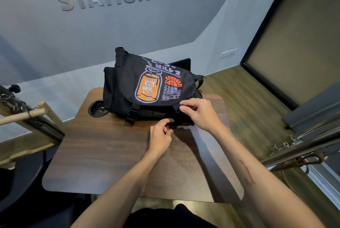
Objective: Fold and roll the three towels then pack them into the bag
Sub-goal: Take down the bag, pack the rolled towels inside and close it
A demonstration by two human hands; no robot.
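Left hand (159, 136) fingers pinch a black buckle (173, 126) at the bag (128, 80) front edge; right hand (199, 112) fingers pinch the flap strap (177, 106). Bag rests on the desk (103, 154).

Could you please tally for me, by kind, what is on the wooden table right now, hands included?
Bag: 1
Clipped buckle: 1
Hands, left and right, both at the flap's other strap: 2
Towels in view: 0
Total: 4

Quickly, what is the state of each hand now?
Left hand: fingers pinch the lower buckle piece of the bag.
Right hand: fingers pinch the flap strap.
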